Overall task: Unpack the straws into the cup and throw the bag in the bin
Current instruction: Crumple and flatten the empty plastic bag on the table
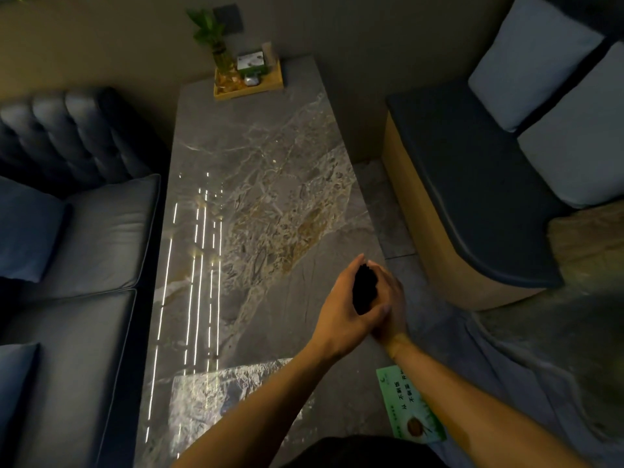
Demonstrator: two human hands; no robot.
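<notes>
Both of my hands meet over the right edge of the long marble table (256, 184). Between them is a black bundle (364, 288), most likely the straws, though the dim light hides detail. My left hand (337, 305) wraps it from the left and my right hand (391, 298) presses against it from the right. No cup, bag or bin is in view.
A wooden tray (248, 83) with a plant in a glass vase and a small box sits at the table's far end. A dark sofa (77, 251) runs along the left. A cushioned bench (472, 197) stands right. A green printed card (410, 405) lies near the table's near right corner.
</notes>
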